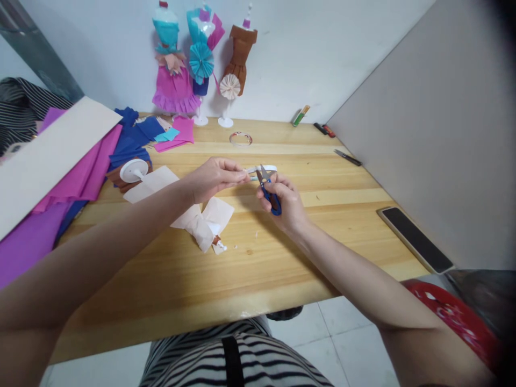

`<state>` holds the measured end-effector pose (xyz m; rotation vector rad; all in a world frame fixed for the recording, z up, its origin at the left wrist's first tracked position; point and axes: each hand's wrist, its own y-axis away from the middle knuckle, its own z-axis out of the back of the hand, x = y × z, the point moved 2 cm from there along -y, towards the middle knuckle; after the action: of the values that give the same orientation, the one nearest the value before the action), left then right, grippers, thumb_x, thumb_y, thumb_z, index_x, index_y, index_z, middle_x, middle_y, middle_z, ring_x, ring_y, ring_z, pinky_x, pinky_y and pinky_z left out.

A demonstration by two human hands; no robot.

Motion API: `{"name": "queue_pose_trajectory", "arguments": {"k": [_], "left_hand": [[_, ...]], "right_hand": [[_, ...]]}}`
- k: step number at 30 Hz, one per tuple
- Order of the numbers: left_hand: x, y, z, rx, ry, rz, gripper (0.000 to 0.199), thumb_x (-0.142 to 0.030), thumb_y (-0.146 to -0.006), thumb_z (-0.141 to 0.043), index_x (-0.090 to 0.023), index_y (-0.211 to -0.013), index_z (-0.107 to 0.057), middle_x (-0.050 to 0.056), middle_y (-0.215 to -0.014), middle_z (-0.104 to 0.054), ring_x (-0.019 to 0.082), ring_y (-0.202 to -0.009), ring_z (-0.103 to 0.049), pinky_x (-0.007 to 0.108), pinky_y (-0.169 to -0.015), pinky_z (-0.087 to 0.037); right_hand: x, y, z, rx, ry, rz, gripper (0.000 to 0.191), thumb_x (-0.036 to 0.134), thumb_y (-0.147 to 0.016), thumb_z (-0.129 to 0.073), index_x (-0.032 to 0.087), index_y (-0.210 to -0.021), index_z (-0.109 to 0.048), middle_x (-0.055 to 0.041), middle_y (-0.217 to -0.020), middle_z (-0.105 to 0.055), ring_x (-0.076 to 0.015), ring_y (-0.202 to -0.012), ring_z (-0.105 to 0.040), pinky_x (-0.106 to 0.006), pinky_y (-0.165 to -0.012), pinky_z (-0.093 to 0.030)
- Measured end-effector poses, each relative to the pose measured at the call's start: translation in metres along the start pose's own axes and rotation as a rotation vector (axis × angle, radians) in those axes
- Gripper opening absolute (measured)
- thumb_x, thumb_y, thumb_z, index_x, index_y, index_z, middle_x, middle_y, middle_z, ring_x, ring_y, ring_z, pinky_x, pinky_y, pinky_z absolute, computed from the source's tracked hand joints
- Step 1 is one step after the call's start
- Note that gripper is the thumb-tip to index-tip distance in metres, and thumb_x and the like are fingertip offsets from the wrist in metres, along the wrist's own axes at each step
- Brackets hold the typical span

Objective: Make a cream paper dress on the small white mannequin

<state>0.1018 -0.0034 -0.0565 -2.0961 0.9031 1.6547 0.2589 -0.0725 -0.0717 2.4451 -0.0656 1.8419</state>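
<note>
My left hand (223,176) is closed, its thumb and fingertips pinching the end of a thin whitish strip, apparently from a roll of tape (272,168). My right hand (285,203) grips small blue-handled scissors (271,200), their blades parted and pointing up beside the strip. The roll stands just behind the blades, partly hidden by the scissors and fingers; how it is supported I cannot make out. Below my left forearm, a mannequin dressed in pale paper (199,228) lies on its side, its white round base (134,170) toward the left.
Dressed mini mannequins (177,88) stand along the wall. Coloured crepe paper (84,172) and a long cream board (52,161) are piled at left. A clear tape ring (241,139), a glue stick (300,116), a knife (348,157) and a dark-topped block (417,239) lie on the wooden table (258,279).
</note>
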Motion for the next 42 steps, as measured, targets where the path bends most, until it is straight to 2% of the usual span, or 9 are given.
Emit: {"name": "queue_pose_trajectory", "arguments": {"k": [5, 8, 13, 18, 27, 34, 42], "left_hand": [[0.0, 0.0, -0.002, -0.009, -0.005, 0.004, 0.013, -0.007, -0.074, -0.065, -0.014, -0.066, -0.071, 0.003, -0.075, -0.072, 0.012, -0.086, -0.066, 0.033, -0.102, -0.043], [-0.001, -0.001, -0.003, 0.028, 0.004, -0.012, 0.012, -0.008, -0.074, -0.066, -0.014, -0.066, -0.071, 0.003, -0.076, -0.073, 0.013, -0.092, -0.066, 0.033, -0.102, -0.042], [0.001, -0.002, -0.002, 0.062, 0.002, -0.046, 0.003, -0.013, -0.071, -0.071, -0.014, -0.068, -0.072, 0.004, -0.077, -0.073, 0.013, -0.085, -0.066, 0.033, -0.1, -0.043], [0.002, -0.001, -0.001, 0.078, 0.013, -0.047, 0.006, -0.017, -0.065, -0.076, -0.013, -0.066, -0.072, 0.004, -0.072, -0.071, 0.012, -0.079, -0.064, 0.032, -0.094, -0.044], [0.003, -0.003, 0.002, 0.103, 0.053, -0.057, 0.003, -0.015, -0.067, -0.073, -0.013, -0.067, -0.073, 0.004, -0.074, -0.071, 0.011, -0.08, -0.063, 0.027, -0.091, -0.044], [-0.001, 0.001, 0.0, 0.168, 0.073, -0.101, 0.008, -0.015, -0.073, -0.069, -0.012, -0.066, -0.071, 0.005, -0.072, -0.071, 0.012, -0.079, -0.065, 0.028, -0.092, -0.044], [-0.002, 0.002, -0.001, 0.159, 0.1, -0.116, 0.008, -0.017, -0.071, -0.072, -0.011, -0.066, -0.07, 0.006, -0.074, -0.072, 0.013, -0.079, -0.065, 0.03, -0.092, -0.045]], "right_hand": [[-0.004, -0.002, -0.004, 0.016, -0.032, -0.052, 0.026, 0.038, -0.072, -0.065, 0.022, -0.072, -0.046, 0.0052, -0.05, -0.057, -0.0053, -0.033, -0.034, -0.02, -0.035, -0.021], [-0.005, -0.001, -0.007, 0.047, -0.021, -0.056, 0.033, 0.051, -0.076, -0.063, 0.019, -0.079, -0.054, 0.0049, -0.05, -0.055, -0.0048, -0.033, -0.031, -0.021, -0.035, -0.018], [-0.006, -0.003, -0.011, 0.063, -0.017, -0.107, 0.046, 0.063, -0.076, -0.058, 0.017, -0.074, -0.056, 0.0045, -0.048, -0.052, -0.004, -0.032, -0.027, -0.021, -0.035, -0.018], [-0.009, -0.005, -0.014, 0.055, -0.04, -0.149, 0.041, 0.057, -0.082, -0.055, 0.016, -0.072, -0.055, 0.0051, -0.044, -0.049, -0.0038, -0.032, -0.025, -0.02, -0.034, -0.015], [-0.01, -0.01, -0.016, 0.17, -0.142, -0.212, 0.032, 0.043, -0.09, -0.047, 0.019, -0.07, -0.049, 0.0073, -0.042, -0.042, -0.004, -0.03, -0.022, -0.019, -0.035, -0.016], [-0.01, -0.011, -0.015, 0.302, -0.25, -0.279, 0.034, 0.041, -0.094, -0.035, 0.018, -0.072, -0.049, 0.007, -0.046, -0.04, -0.0036, -0.033, -0.021, -0.018, -0.038, -0.017], [-0.006, -0.012, -0.02, 0.298, -0.278, -0.304, 0.038, 0.044, -0.096, -0.031, 0.019, -0.07, -0.045, 0.0083, -0.045, -0.037, -0.003, -0.032, -0.016, -0.018, -0.037, -0.017]]}}
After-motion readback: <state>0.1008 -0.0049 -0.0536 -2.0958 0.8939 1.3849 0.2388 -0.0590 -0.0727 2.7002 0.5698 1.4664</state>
